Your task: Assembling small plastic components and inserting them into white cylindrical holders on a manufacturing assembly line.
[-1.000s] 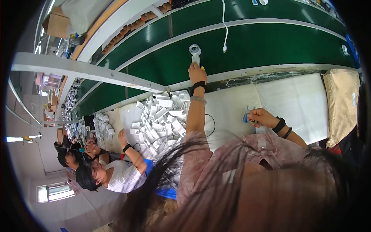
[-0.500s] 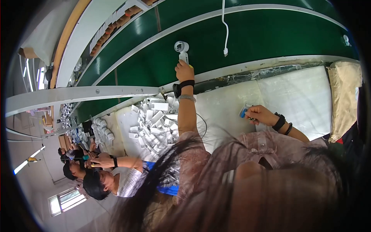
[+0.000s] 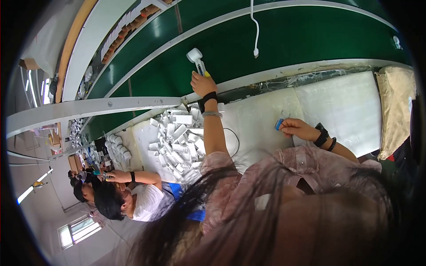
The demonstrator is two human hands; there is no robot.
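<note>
My left hand (image 3: 204,84) reaches out over the green conveyor belt (image 3: 288,33). Its fingers close round the handle of a white handheld fan (image 3: 194,56), whose round head points away from me. Something yellow shows by the fingers at the handle. Over the pale work mat (image 3: 262,115), my right hand (image 3: 297,128) is closed, fingers pinched together. At its fingertips is a small blue thing (image 3: 278,124); I cannot tell whether it is held or worn on a finger.
White plastic parts (image 3: 177,139) lie heaped left of my left forearm, with several white fans (image 3: 119,148) beyond them. A white cable (image 3: 256,35) hangs over the belt. A metal beam (image 3: 88,107) crosses at left. Brown sheeting (image 3: 395,111) covers the right end. A co-worker (image 3: 148,197) sits at left.
My left hand has shifted slightly left with the fan, whose head has turned so its smooth side shows. The right hand has barely moved; the pale piece at its fingertips no longer shows.
</note>
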